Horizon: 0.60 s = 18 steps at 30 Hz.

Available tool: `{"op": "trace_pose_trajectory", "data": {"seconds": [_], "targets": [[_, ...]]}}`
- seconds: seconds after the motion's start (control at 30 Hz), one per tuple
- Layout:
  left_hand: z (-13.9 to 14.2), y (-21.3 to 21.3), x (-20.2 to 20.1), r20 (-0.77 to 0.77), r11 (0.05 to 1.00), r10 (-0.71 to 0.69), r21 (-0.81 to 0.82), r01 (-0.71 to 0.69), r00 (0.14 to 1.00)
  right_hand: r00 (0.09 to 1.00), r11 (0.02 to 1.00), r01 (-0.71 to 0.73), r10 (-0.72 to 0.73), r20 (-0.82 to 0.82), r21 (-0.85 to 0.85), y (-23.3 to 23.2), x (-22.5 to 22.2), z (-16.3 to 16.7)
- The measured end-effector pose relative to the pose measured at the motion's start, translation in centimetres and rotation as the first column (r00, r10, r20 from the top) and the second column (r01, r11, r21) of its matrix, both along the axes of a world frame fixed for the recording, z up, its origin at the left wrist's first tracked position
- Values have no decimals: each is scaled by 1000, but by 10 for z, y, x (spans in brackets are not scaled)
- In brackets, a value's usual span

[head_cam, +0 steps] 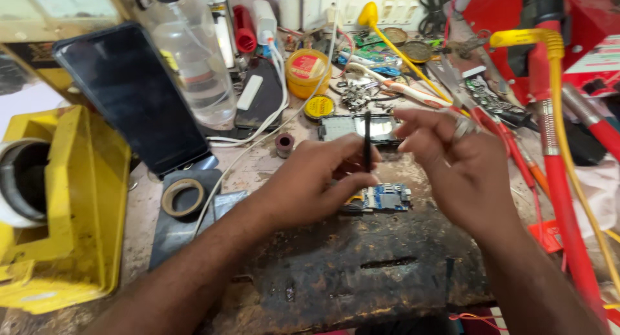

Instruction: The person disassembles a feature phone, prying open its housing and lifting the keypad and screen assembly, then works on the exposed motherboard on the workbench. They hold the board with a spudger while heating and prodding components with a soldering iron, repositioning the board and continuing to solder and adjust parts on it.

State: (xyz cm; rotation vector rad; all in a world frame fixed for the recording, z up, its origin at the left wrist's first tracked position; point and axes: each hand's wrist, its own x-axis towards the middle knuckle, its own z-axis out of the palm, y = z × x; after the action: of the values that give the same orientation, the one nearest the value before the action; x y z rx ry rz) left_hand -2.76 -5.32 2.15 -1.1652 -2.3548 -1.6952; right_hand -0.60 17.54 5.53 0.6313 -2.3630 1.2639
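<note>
Left hand (310, 183) grip pinched on thin black tweezers (367, 141), long axis upright, directly above small blue circuit board (381, 197) on dark scorched counter (361, 264); right hand (452, 161) blurred, half-curled, apparently released, nearby.

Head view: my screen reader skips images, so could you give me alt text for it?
A person's left hand pinches thin black tweezers upright over a small blue circuit board on a scorched wooden bench; the right hand hovers beside, amid scattered repair tools.

Glossy black tablet screen (132, 96), scorched rough wooden bench (361, 264), clear plastic bottle (194, 57)
</note>
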Motion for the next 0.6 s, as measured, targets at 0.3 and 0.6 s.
{"op": "trace_pose_trajectory", "data": {"seconds": [0.3, 0.6], "targets": [[-20, 1, -3, -97, 990, 103, 106, -93, 990, 964, 887, 262, -228, 135, -379, 62, -69, -29], [-29, -6, -7, -53, 995, 76, 72, -72, 996, 845, 839, 524, -533, -33, -149, 92, -134, -25]]}}
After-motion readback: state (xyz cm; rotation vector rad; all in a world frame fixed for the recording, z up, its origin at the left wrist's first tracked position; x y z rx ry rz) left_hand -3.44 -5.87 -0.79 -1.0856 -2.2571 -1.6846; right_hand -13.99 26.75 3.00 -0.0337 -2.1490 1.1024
